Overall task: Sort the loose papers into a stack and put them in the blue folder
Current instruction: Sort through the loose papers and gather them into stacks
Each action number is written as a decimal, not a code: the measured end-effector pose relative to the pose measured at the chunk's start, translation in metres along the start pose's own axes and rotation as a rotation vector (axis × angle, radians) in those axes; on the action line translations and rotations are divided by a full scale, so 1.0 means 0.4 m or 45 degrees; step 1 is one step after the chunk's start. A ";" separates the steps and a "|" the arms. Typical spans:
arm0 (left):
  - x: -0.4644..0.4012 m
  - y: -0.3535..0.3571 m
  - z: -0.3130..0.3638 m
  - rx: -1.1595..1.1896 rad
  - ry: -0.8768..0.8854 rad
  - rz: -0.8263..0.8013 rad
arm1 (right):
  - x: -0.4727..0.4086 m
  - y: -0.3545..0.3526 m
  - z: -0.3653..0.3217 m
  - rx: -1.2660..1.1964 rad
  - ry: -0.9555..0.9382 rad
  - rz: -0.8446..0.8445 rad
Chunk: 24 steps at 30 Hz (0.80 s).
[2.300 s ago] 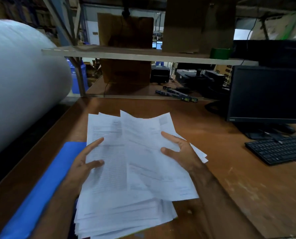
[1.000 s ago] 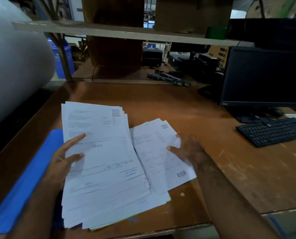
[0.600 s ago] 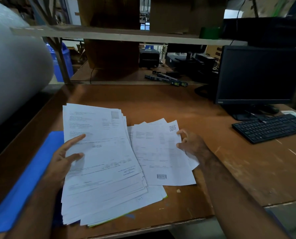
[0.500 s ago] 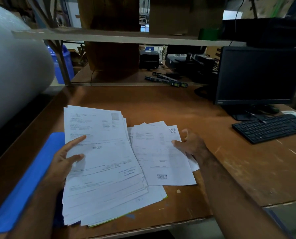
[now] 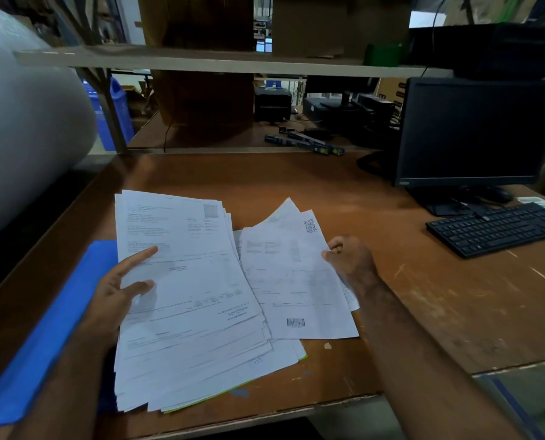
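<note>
On right hand (image 5: 349,258), sheets (image 5: 296,281) now lifted.

Dim, soft focus, bowed edges

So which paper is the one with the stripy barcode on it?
Find the brown desk, then the black keyboard on its right. Left of that, the right hand pinches the barcode sheet, beside the big stack. Only it shows a barcode near its bottom edge.
</note>
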<state>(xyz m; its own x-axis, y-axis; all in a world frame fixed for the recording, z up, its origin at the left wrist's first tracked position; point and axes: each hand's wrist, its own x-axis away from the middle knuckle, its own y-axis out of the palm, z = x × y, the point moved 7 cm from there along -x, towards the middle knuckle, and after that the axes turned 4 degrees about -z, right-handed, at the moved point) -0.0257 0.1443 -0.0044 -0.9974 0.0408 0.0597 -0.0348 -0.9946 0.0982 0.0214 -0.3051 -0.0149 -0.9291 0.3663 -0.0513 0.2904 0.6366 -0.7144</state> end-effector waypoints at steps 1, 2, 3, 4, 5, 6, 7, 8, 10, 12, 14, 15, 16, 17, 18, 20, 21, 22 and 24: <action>0.002 0.003 0.003 0.000 0.001 0.003 | 0.002 -0.003 -0.001 0.012 -0.027 0.019; 0.004 0.006 0.006 0.005 0.004 0.007 | 0.000 -0.003 0.000 0.025 -0.054 0.042; 0.007 0.009 0.009 0.010 0.005 0.012 | 0.000 -0.007 -0.001 0.045 -0.069 0.071; 0.010 0.013 0.012 0.009 0.007 0.013 | -0.003 -0.009 0.000 0.053 -0.096 0.109; 0.012 0.014 0.015 0.000 0.010 0.013 | -0.003 -0.012 -0.001 0.046 -0.120 0.138; 0.014 0.015 0.017 -0.008 0.012 0.013 | -0.003 -0.013 -0.003 0.034 -0.156 0.160; 0.017 0.016 0.018 -0.009 0.010 0.015 | 0.003 -0.015 -0.009 0.028 -0.184 0.172; 0.019 0.016 0.019 -0.007 0.008 0.019 | 0.011 -0.018 -0.015 0.025 -0.214 0.182; 0.023 0.017 0.019 -0.006 0.012 0.020 | 0.031 -0.025 -0.025 0.075 -0.238 0.212; 0.025 0.018 0.020 0.002 0.011 0.020 | 0.052 -0.039 -0.039 0.316 -0.257 0.297; 0.025 0.017 0.021 -0.011 0.002 0.020 | 0.088 -0.060 -0.082 0.497 -0.399 0.438; 0.024 0.017 0.020 -0.010 0.001 0.019 | 0.106 -0.070 -0.104 0.472 -0.488 0.458; 0.022 0.017 0.019 0.003 -0.003 0.016 | 0.121 -0.078 -0.121 0.406 -0.572 0.442; 0.020 0.017 0.018 0.024 -0.013 0.013 | 0.128 -0.083 -0.133 0.339 -0.641 0.409; 0.018 0.018 0.018 0.038 -0.020 0.011 | 0.125 -0.083 -0.143 0.303 -0.686 0.379; 0.013 0.018 0.017 0.040 -0.019 0.009 | 0.104 -0.083 -0.160 0.239 -0.677 0.320; 0.010 0.018 0.019 0.040 -0.011 0.001 | 0.093 -0.084 -0.169 0.149 -0.659 0.266; 0.008 0.019 0.022 0.038 0.004 -0.012 | 0.089 -0.087 -0.182 0.045 -0.665 0.213; 0.000 0.021 0.030 0.008 0.061 -0.040 | 0.079 -0.090 -0.203 -0.006 -0.692 0.113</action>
<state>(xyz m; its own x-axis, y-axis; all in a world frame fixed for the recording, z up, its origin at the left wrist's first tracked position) -0.0251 0.1371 0.0085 -0.9977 0.0669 0.0087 -0.0656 -0.9922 0.1058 0.0003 -0.2616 0.0658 -0.8851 0.0167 -0.4651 0.3730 0.6230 -0.6875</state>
